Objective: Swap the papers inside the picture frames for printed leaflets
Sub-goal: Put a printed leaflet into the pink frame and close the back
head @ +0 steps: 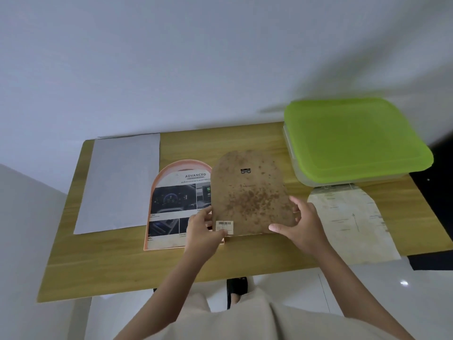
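An arched picture frame point(169, 204), printed leaflet point(176, 200) already laid in it, lies on the wooden table point(196, 263) as both hands hold the stained backing board point(250, 192) over its right half. Left hand point(204, 231) pinches the barcode corner; right hand point(302, 228) grips the opposite edge, fingers curled. Lowered askew, the board could crease or shift the leaflet.

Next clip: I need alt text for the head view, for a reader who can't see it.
Both hands, left hand and right hand, hold a stained brown backing board above a wooden table, partly over an arch-shaped frame showing a printed leaflet. A blank sheet lies left; a yellowed paper and green-lidded box lie right.
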`<state>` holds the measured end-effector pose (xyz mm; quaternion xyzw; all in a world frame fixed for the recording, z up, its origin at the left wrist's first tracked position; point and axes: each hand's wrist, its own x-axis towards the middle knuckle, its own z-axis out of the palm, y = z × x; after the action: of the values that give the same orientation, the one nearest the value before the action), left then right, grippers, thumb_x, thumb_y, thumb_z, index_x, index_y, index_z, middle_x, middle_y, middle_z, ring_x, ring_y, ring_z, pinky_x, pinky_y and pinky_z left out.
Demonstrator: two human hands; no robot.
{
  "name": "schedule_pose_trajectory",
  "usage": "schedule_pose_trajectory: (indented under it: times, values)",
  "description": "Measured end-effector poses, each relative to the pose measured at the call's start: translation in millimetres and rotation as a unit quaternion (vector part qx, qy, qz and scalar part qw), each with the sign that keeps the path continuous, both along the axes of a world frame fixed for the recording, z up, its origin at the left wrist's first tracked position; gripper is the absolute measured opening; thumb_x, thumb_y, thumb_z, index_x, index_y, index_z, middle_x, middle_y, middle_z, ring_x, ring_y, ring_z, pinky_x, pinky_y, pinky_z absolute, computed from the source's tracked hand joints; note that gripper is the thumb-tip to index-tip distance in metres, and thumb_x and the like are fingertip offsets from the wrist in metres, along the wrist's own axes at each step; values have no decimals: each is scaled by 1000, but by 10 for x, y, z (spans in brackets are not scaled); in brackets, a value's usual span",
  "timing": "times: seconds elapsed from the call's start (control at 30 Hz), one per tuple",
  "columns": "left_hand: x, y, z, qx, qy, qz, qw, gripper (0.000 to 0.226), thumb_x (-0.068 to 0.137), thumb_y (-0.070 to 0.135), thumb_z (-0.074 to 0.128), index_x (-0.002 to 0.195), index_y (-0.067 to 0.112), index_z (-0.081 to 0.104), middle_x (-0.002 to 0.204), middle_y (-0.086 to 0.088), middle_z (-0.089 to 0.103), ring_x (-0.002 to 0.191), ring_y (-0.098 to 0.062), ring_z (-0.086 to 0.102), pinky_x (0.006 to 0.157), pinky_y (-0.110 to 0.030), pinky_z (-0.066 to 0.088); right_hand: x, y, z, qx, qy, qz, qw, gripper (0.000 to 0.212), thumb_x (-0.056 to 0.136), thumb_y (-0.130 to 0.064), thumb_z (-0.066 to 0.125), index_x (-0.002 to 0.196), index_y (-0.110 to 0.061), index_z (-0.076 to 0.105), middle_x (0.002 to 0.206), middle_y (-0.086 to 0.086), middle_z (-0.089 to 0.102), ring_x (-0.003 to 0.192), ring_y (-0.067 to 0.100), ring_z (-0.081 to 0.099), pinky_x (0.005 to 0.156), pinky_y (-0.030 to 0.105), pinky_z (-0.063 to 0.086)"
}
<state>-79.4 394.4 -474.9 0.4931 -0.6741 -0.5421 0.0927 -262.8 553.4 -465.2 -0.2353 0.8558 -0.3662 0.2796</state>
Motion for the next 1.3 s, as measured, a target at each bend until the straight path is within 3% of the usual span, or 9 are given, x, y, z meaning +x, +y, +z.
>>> schedule_pose_trajectory:
  times: [0.3, 0.4, 0.67, 0.87, 1.1, 1.3]
  values:
    - [861, -570, 330, 5, 15, 53, 998, 55, 67, -12, 71, 106, 24, 56, 86, 3, 63, 82, -10, 62, 65, -20, 53, 736, -733, 26, -26, -39, 60, 997, 96, 58, -38, 87, 139, -25, 39, 122, -4, 40, 109, 9, 45, 87, 21, 38]
    - [1079, -716, 321, 3, 6, 62, 998, 56, 66, -9, 73, 108, 23, 53, 91, 5, 61, 85, -5, 56, 66, -15, 44, 920, -886, 19, -27, -49, 66, 996, 95, 59, -38, 87, 140, -25, 39, 120, -5, 39, 108, 8, 44, 87, 20, 38]
    - [1316, -949, 100, 22, -23, 49, 998, 59, 66, -2, 75, 117, 20, 56, 104, -3, 62, 96, -8, 59, 70, -19, 48, 1123, -1067, -70, 4, -55, 60, 997, 96, 59, -35, 88, 140, -23, 38, 121, -4, 39, 108, 9, 44, 90, 23, 41]
    - [1298, -1012, -96, 4, -64, 25, 998, 60, 70, 2, 74, 124, 19, 54, 118, -4, 48, 92, -9, 59, 63, -15, 50, 1099, -1087, -195, 27, -27, 64, 997, 87, 64, -31, 85, 139, -24, 41, 117, -1, 39, 101, 10, 47, 83, 21, 41]
    - [1280, -1040, -184, -35, -93, 8, 995, 55, 70, 0, 74, 119, 16, 55, 113, -1, 50, 81, -7, 58, 59, -11, 44, 1054, -1061, -313, 50, -22, 83, 995, 81, 67, -27, 83, 136, -28, 41, 113, 0, 40, 75, 6, 53, 63, 8, 38]
    - [1310, -1072, -194, -45, -91, 6, 995, 54, 66, 5, 79, 111, 23, 56, 106, 9, 53, 85, -7, 54, 66, -12, 39, 1010, -1051, -331, 52, -24, 94, 994, 80, 64, -30, 84, 132, -31, 42, 112, 0, 44, 73, 6, 55, 64, 12, 41]
